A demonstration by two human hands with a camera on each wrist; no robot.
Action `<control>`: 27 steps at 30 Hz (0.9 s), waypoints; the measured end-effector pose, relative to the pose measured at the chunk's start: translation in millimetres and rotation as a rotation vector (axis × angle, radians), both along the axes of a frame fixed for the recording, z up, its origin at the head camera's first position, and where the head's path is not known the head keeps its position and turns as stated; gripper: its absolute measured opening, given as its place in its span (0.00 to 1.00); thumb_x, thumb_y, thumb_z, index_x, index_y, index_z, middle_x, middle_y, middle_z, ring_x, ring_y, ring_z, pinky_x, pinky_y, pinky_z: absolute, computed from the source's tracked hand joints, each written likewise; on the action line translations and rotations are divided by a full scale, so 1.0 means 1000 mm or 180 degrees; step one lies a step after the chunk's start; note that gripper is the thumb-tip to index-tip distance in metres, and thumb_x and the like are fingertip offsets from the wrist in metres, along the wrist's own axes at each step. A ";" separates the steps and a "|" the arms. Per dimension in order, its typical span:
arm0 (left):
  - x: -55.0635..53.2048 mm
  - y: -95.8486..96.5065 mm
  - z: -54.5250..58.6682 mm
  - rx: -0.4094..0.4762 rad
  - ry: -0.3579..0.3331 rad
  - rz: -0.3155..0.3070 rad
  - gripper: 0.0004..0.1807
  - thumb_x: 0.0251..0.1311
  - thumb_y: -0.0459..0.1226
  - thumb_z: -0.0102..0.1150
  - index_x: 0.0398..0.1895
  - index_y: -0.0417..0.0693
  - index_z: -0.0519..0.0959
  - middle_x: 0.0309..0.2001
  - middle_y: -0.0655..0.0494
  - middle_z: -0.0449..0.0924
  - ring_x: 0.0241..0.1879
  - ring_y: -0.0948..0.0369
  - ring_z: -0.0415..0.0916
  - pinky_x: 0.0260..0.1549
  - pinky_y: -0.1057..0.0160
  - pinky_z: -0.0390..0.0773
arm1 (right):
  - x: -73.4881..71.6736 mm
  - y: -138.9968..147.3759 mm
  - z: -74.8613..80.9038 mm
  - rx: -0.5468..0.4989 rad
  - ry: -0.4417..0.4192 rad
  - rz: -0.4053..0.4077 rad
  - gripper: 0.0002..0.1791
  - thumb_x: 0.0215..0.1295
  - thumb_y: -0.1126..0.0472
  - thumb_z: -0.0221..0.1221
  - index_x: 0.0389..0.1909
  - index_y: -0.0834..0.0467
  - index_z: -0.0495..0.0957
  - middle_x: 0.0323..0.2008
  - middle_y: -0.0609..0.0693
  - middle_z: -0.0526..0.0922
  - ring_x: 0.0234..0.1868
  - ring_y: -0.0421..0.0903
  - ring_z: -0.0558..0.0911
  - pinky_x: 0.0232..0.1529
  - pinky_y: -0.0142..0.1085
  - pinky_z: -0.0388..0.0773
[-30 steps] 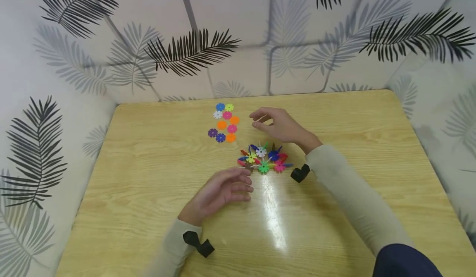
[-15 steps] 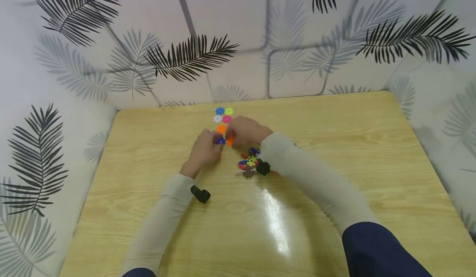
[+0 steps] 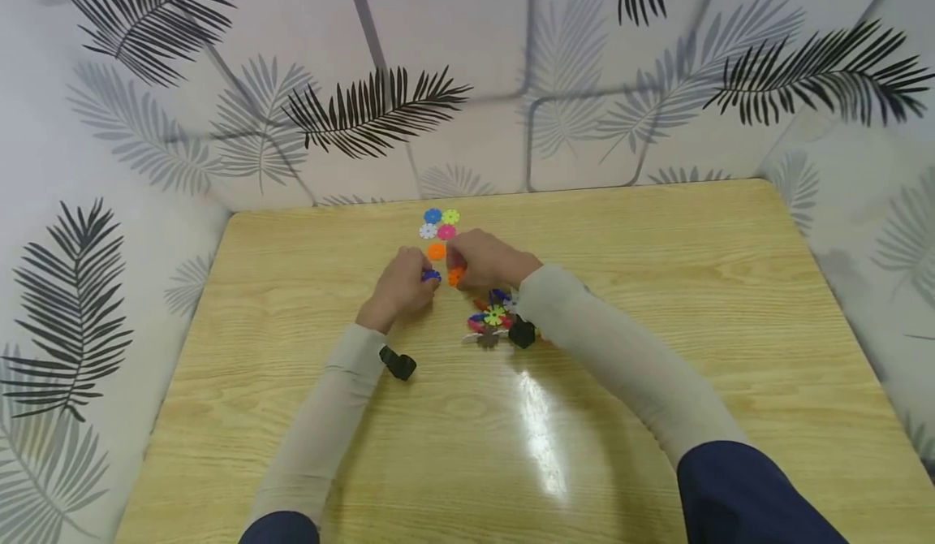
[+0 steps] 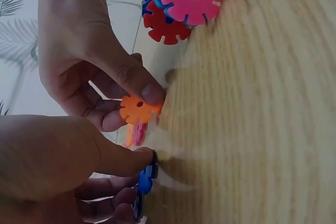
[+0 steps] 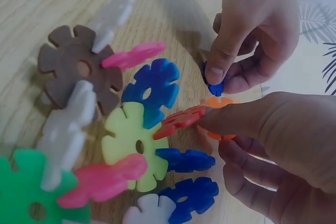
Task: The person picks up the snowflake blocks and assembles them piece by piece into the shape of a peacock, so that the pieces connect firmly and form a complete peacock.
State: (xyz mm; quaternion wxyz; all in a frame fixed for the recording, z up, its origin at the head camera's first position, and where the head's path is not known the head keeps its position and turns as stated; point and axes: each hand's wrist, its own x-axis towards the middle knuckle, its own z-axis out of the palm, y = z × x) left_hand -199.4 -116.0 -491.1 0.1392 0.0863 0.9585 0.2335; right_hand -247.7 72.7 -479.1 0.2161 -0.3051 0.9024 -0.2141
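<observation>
Notched plastic flower discs are the things at hand. My left hand (image 3: 402,286) pinches a blue disc (image 4: 149,173) between thumb and fingers, tilted on edge close to the table. Just to its right, my right hand (image 3: 484,258) pinches an orange disc (image 4: 138,109). The two held discs are close together but apart in the head view. Pink and orange discs (image 4: 139,132) show behind the right hand's disc in the left wrist view. The purple disc is not visible in the head view, where the left hand covers its earlier spot.
Beyond the hands lie loose flat discs: blue (image 3: 433,216), yellow (image 3: 450,216), white (image 3: 428,231), pink (image 3: 446,232) and orange (image 3: 436,251). A cluster of interlocked discs (image 5: 137,145) stands beneath the right forearm. The wooden table (image 3: 256,382) meets a leaf-patterned backdrop (image 3: 467,138).
Both hands, loosely open and apart a second ago, have moved to the loose discs. The left now pinches a blue disc and the right an orange one, lifted on edge.
</observation>
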 end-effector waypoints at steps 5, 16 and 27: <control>0.005 -0.006 0.001 -0.0035 0.0151 -0.0032 0.18 0.74 0.36 0.67 0.57 0.31 0.79 0.52 0.38 0.76 0.49 0.46 0.75 0.56 0.48 0.80 | 0.003 0.001 0.003 -0.0064 0.0094 0.0079 0.07 0.68 0.68 0.69 0.45 0.60 0.85 0.46 0.54 0.88 0.46 0.49 0.81 0.54 0.42 0.84; -0.045 -0.026 -0.046 0.0042 -0.0113 -0.0605 0.18 0.62 0.37 0.70 0.16 0.46 0.77 0.23 0.55 0.68 0.30 0.56 0.65 0.32 0.60 0.66 | -0.005 0.007 -0.014 -0.0264 0.0150 0.0137 0.02 0.72 0.66 0.68 0.42 0.58 0.86 0.45 0.53 0.90 0.48 0.50 0.85 0.56 0.43 0.86; -0.015 -0.001 -0.032 -0.0675 0.0739 -0.0915 0.12 0.56 0.38 0.65 0.26 0.44 0.72 0.27 0.51 0.70 0.27 0.54 0.68 0.27 0.55 0.73 | 0.003 0.005 -0.008 -0.0202 0.0179 0.0077 0.03 0.73 0.67 0.67 0.43 0.59 0.88 0.47 0.55 0.92 0.51 0.52 0.88 0.59 0.44 0.87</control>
